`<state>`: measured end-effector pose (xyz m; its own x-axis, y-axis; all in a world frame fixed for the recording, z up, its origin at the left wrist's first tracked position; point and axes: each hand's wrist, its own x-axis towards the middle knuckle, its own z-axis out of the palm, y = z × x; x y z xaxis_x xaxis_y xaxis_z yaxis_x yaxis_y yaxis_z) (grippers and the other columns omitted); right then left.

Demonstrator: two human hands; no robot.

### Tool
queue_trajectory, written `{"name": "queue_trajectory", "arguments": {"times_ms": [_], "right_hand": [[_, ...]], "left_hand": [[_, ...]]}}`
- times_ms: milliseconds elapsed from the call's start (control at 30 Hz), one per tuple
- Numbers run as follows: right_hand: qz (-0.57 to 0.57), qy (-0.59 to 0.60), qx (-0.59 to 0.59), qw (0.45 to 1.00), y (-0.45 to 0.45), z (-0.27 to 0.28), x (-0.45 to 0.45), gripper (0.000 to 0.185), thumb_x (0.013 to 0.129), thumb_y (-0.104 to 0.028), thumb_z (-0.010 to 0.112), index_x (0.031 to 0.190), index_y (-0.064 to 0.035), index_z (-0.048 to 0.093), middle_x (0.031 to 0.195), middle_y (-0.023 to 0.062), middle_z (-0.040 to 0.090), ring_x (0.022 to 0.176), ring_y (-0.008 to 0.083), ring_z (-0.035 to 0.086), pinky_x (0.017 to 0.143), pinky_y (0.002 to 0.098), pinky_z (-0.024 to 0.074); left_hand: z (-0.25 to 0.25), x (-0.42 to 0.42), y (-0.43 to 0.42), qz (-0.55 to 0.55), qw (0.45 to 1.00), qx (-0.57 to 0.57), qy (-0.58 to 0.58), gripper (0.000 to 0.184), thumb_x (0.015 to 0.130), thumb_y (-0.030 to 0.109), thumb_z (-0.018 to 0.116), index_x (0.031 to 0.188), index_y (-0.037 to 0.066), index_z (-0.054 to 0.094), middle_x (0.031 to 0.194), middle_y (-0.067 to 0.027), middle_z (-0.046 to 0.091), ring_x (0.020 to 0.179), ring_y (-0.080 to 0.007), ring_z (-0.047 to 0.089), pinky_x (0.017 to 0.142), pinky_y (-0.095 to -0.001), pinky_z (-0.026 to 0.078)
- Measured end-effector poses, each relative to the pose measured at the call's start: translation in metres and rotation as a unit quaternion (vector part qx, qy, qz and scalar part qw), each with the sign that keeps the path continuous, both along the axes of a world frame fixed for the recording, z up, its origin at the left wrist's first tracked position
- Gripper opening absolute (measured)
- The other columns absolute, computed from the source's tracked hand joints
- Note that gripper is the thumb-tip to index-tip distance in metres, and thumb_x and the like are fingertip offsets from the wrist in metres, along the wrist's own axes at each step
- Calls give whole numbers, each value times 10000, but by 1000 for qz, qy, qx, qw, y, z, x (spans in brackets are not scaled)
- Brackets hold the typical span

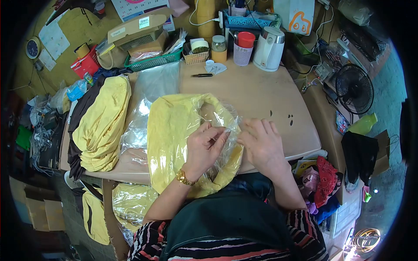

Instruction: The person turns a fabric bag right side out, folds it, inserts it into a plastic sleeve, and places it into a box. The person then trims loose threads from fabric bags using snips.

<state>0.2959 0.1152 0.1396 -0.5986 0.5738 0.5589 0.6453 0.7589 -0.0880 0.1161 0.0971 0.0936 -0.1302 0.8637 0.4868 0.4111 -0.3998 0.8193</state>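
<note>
A yellow cloth item (170,126) lies in a clear plastic bag (233,114) at the table's front edge. My left hand (205,147), with a gold watch at the wrist, pinches the bag's plastic over the right part of the cloth. Close beside it on the right, my right hand (262,145) has its fingers bent and its thumb and index finger closed on the same plastic. Folded yellow cloth (102,126) rests on dark cloth to the left. Between the two yellow items are flat clear bags (154,93).
On the brown table (257,93), a black pen-like tool (201,75), a white kettle (269,48), cups and baskets stand toward the back. A black fan (354,88) is at the right. Bagged yellow cloth (133,200) sits below the front edge.
</note>
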Motion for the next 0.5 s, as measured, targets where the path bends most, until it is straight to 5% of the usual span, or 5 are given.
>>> {"name": "queue_trajectory", "arguments": {"times_ms": [167,233,333,433,500], "right_hand": [[68,149,-2,987,11,-32,-11,140,772,-50,690,890,-46,615,969,106,638,732,221,615,663,333,496],[57,442,-308,841,13,-50,-18,154,785,7,697,903,-31,607,833,88,649,653,170,619,573,269,488],[85,562,-410,713,12,-43,-23,151,795,39,700,922,-9,634,713,72,626,620,135,608,556,232,471],[34,385,-214,897,10,-51,-20,156,784,34,705,931,-4,669,777,67,632,636,143,608,562,256,480],[67,376,-203,902,6,-44,-19,166,780,37,703,939,-10,682,806,72,630,647,153,610,566,271,483]], "left_hand": [[10,2,-7,-8,983,82,162,182,754,14,734,933,18,703,699,-81,537,557,-159,557,514,-273,463],[6,2,-10,-18,986,87,143,172,757,21,725,926,26,698,701,-82,528,566,-174,551,511,-288,454],[2,3,-12,-26,989,96,113,158,758,30,719,913,32,691,702,-82,514,574,-192,542,510,-305,446],[2,3,-12,-26,991,87,94,161,758,23,710,917,29,687,709,-85,511,575,-197,538,512,-308,445],[3,1,-10,-30,993,75,86,169,759,14,700,927,27,685,715,-89,512,577,-197,539,514,-309,445]]}}
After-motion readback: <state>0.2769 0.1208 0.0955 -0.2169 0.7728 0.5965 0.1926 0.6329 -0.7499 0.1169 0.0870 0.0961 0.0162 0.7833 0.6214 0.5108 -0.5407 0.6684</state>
